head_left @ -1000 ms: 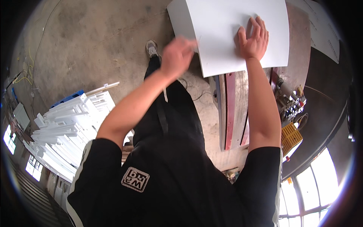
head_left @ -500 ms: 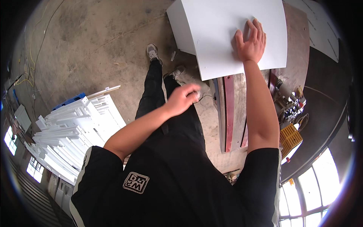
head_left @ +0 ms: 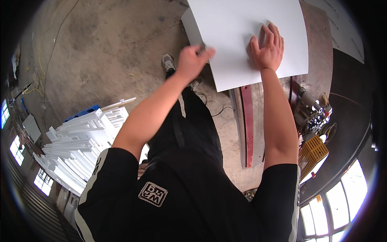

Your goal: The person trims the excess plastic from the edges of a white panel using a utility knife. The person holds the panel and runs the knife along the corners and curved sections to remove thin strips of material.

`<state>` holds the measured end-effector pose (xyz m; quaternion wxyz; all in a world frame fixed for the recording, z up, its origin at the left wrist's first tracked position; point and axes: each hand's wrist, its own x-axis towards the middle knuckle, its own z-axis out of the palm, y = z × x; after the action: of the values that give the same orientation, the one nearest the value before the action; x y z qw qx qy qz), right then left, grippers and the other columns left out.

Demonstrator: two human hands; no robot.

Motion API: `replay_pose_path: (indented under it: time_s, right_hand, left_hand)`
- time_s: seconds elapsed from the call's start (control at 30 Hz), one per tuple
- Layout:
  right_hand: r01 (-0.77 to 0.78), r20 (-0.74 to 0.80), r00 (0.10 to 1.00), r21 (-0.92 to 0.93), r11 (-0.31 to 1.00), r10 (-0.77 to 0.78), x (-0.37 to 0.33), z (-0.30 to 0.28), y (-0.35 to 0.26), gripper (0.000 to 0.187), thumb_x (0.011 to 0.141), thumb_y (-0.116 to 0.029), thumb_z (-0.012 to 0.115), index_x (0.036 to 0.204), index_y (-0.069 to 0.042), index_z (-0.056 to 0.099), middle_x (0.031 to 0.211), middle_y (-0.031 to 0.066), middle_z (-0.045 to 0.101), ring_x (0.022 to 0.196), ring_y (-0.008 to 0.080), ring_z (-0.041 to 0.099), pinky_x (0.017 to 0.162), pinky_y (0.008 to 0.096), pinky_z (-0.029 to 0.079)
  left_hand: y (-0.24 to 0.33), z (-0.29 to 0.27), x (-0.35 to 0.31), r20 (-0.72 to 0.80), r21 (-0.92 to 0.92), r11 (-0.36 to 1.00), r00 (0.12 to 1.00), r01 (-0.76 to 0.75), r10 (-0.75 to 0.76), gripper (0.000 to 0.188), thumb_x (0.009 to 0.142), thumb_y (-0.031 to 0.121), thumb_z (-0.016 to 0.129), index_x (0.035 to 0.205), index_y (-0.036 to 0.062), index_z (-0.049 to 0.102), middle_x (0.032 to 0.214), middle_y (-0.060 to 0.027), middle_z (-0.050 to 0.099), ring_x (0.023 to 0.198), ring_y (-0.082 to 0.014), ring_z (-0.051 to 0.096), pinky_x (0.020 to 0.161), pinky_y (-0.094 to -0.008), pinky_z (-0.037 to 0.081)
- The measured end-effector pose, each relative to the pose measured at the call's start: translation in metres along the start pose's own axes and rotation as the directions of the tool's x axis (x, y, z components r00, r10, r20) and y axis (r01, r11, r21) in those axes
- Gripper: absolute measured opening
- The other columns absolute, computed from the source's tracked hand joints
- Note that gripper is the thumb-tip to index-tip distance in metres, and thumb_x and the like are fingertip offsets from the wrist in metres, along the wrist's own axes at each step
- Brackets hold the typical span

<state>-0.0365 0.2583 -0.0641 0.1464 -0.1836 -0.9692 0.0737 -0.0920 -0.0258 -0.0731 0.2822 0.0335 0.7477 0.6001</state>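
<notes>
- One white board [head_left: 229,44] sits under the right hand [head_left: 269,52], fingers spread.
- Left hand [head_left: 192,63], curled, is near the board's edge; can't tell if it grips anything.

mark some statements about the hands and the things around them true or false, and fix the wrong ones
1. The right hand rests on the white panel with its fingers spread. True.
2. The left hand lies flat on the middle of the panel. False: it is curled near the panel's left edge.
3. White strips are piled at the left of the picture. True.
4. The yellow slatted object is left of the person. False: it is on the right.
5. The person's sleeves reach the wrists. False: they are short, and the forearms are bare.
</notes>
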Motion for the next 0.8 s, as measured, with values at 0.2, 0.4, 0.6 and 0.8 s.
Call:
replay_pose_path:
  time_s: [0.2,0.4,0.6,0.8]
  right_hand:
    - [-0.002,0.018,1.000,0.008,1.000,0.002,0.004,-0.002,-0.007,0.057,0.098,-0.047,0.067,0.149,-0.021,0.062,0.165,0.0049,0.056,0.158,0.0277,0.045,0.134,0.0497,0.031]
    - [-0.035,0.050,0.998,0.018,0.999,0.034,0.004,-0.006,-0.013,0.057,0.099,-0.045,0.066,0.151,-0.022,0.062,0.167,0.0051,0.054,0.159,0.0261,0.044,0.136,0.0487,0.028]
    - [-0.069,0.079,0.994,-0.021,0.997,0.070,0.004,-0.017,-0.009,0.057,0.098,-0.045,0.066,0.150,-0.021,0.062,0.168,0.0051,0.053,0.160,0.0251,0.042,0.136,0.0482,0.026]
    - [-0.059,0.044,0.997,0.023,0.998,0.058,0.008,-0.009,-0.009,0.057,0.094,-0.042,0.069,0.146,-0.021,0.063,0.165,0.0058,0.056,0.159,0.0245,0.045,0.135,0.0501,0.028]
  left_hand:
    - [0.037,-0.099,0.217,-0.132,-0.174,0.985,0.991,0.011,-0.035,0.030,0.099,0.032,0.083,0.090,0.0089,0.067,0.072,-0.0017,0.064,0.058,-0.0150,0.058,0.053,-0.0332,0.047]
    - [0.079,-0.176,0.262,-0.053,-0.507,0.862,0.999,-0.020,-0.008,0.025,0.101,0.028,0.081,0.089,0.0106,0.067,0.073,-0.0007,0.063,0.057,-0.0154,0.057,0.052,-0.0335,0.047]
    - [0.066,-0.083,0.071,0.306,-0.511,0.725,0.886,0.462,-0.349,0.023,0.100,0.020,0.078,0.112,0.0023,0.071,0.076,-0.0019,0.065,0.055,-0.0124,0.057,0.050,-0.0319,0.050]
    - [0.055,0.028,-0.052,0.667,-0.445,0.602,0.694,0.663,-0.270,0.066,0.101,0.013,0.076,0.157,-0.0076,0.046,0.148,-0.0231,0.064,0.134,-0.0299,0.068,0.109,-0.0368,0.057]
